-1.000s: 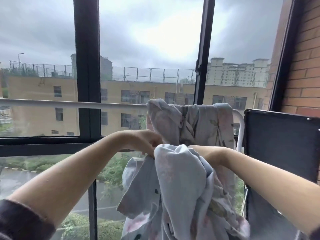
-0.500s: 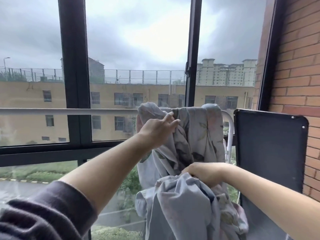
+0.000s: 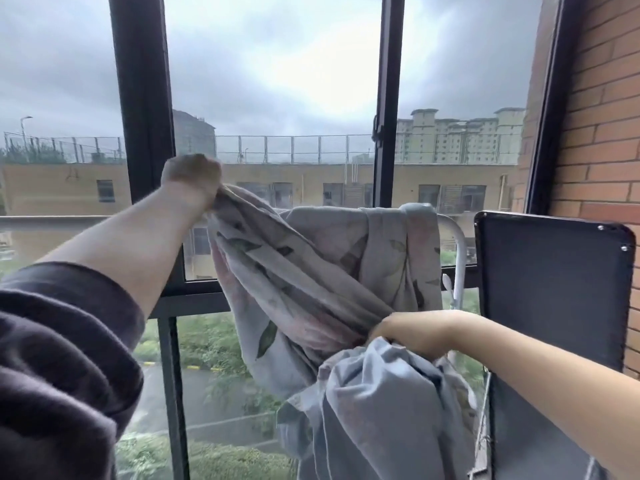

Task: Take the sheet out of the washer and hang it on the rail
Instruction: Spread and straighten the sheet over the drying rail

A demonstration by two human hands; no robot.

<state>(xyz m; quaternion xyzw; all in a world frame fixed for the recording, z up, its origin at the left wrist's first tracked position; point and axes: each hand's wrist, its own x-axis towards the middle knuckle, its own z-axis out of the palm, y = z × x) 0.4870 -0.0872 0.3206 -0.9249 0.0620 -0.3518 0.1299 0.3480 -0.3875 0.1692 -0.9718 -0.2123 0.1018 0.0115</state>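
Observation:
A pale grey-blue sheet (image 3: 311,271) with a leaf and flower print is draped over the right end of a white rail (image 3: 52,221) that runs across the window. My left hand (image 3: 192,180) grips a bunched edge of the sheet and holds it up and to the left, a little above the rail. My right hand (image 3: 408,332) grips a gathered bundle of the same sheet lower down, in front of the rail. The remainder of the sheet hangs down from my right hand toward the bottom of the view.
A dark flat panel (image 3: 554,289) with rounded corners stands at the right, close to the rail's curved end (image 3: 457,244). A red brick wall (image 3: 602,133) is behind it. Black window frames (image 3: 145,116) divide the glass in front.
My left hand has closed on the sheet's edge and pulled it up and left along the rail, spreading the cloth. My right hand has stayed low on the bundle.

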